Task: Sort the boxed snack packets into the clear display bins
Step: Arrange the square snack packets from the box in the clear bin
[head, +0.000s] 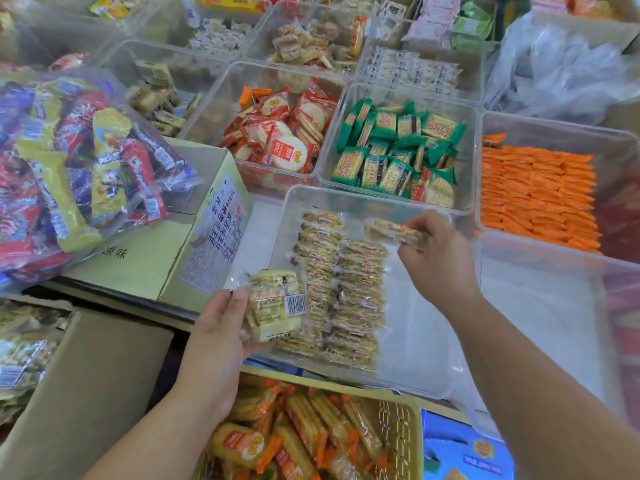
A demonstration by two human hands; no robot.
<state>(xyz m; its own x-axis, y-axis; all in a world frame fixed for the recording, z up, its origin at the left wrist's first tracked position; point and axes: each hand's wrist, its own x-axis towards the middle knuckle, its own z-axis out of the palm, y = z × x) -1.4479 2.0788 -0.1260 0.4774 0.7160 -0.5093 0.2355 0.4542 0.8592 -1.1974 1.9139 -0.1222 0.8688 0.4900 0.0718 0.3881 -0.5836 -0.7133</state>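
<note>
Rows of clear-wrapped golden cracker packets (343, 292) fill the left half of the near clear plastic bin (419, 334). At the bin's left edge the left hand (216, 336) grips a small stack of matching packets (273, 304). The right hand (438, 261) pinches a single packet (394, 232) over the bin's far end.

A white bench (258, 237) with a pale yellow front edge fills the view under soft, even light that casts only faint shadows. A pale green cardboard carton (145, 268) printed with dark text lies on its left part. Crumpled clear plastic sheeting (561, 71) is heaped at the far right. Below the front edge sit a yellow woven basket (417, 445) and a blue carton (464, 452).
</note>
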